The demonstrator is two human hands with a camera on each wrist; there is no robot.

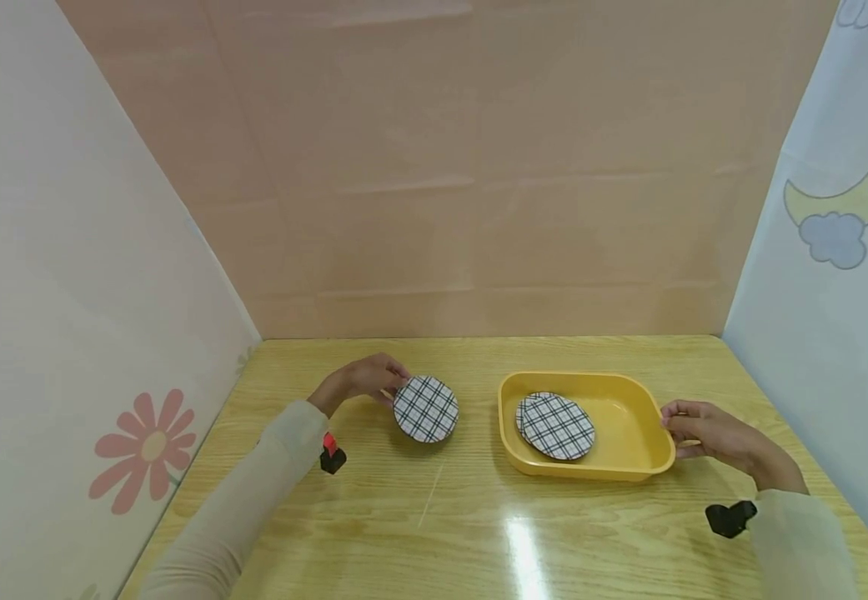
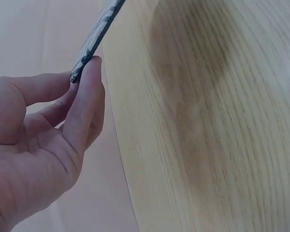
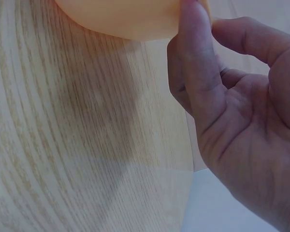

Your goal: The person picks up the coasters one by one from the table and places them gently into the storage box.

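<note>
Yellow tray (image 1: 632, 467) taken as landmark; it sits on the wooden bench (image 1: 434, 533), right of centre.

Left hand (image 1: 362, 379): well to the left of the tray, pinching the far-left edge of a round checked coaster (image 1: 425, 408). Left wrist view shows the thumb tip (image 2: 89, 72) pressed against the coaster's thin edge (image 2: 94, 36), other fingers curled behind it. The coaster looks lifted or tilted off the bench, with a shadow on the wood under it. A strip of bare bench lies between the coaster's right edge and the tray's left wall; the two are apart.

Right hand (image 1: 711, 433): at the tray's right rim, thumb and fingers closed on the rim edge. Right wrist view confirms it: the thumb (image 3: 193, 43) lies up against the tray's outer wall (image 3: 121, 19) and a finger curls over the top.

Inside the tray: a small stack of checked coasters (image 1: 555, 425), lying against the left part of the floor; the right half of the tray floor is bare yellow.

Room around the tray: open bench in front of it towards the person and behind it up to the pink back wall (image 1: 479, 167). The blue side panel (image 1: 839, 292) stands near, to the right of the tray; the white flowered panel (image 1: 66, 333) stands far to its left, beyond the left hand.
</note>
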